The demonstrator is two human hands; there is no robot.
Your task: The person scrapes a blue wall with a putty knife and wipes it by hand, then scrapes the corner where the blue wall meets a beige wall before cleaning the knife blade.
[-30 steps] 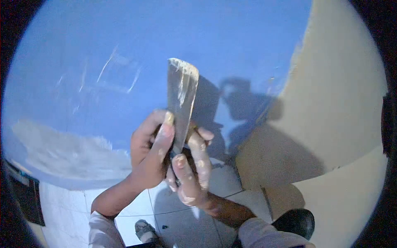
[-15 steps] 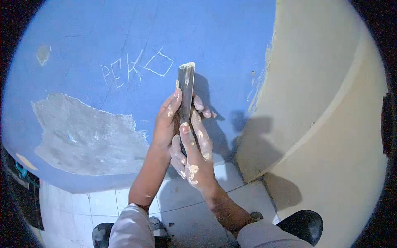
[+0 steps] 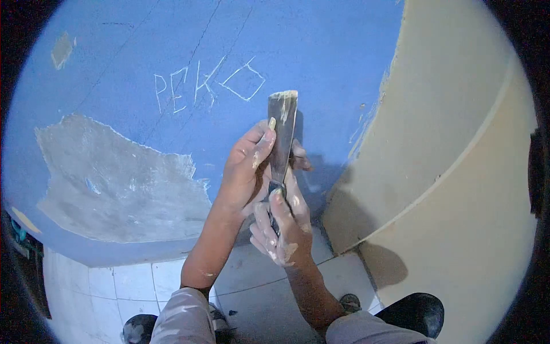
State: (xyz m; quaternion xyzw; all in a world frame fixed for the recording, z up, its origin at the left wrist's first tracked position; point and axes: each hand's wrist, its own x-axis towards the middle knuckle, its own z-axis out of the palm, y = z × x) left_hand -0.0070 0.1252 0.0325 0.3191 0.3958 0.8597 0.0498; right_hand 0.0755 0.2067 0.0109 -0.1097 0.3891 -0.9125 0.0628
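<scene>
A putty knife point(image 3: 282, 135) points upward in front of the blue wall, its metal blade smeared with pale filler, thickest along the top edge. My right hand point(image 3: 289, 226) is closed round its dark handle, with the thumb laid along the neck. White residue coats the fingers of that hand. Higher up, my left hand point(image 3: 246, 166) grips the blade, its thumb on the left edge and fingertips showing past the right edge. Most of the handle is hidden inside my right hand.
The blue wall point(image 3: 321, 51) bears scratched letters and a large grey bare patch point(image 3: 123, 183). A beige wall point(image 3: 441, 103) meets it on the right. White floor tiles point(image 3: 134, 281) lie below, with a dark shoe point(image 3: 412, 315) at lower right.
Both hands and the putty knife have shifted right in the view. The blade has turned so more of its flat face shows, and my right hand sits slightly lower along it.
</scene>
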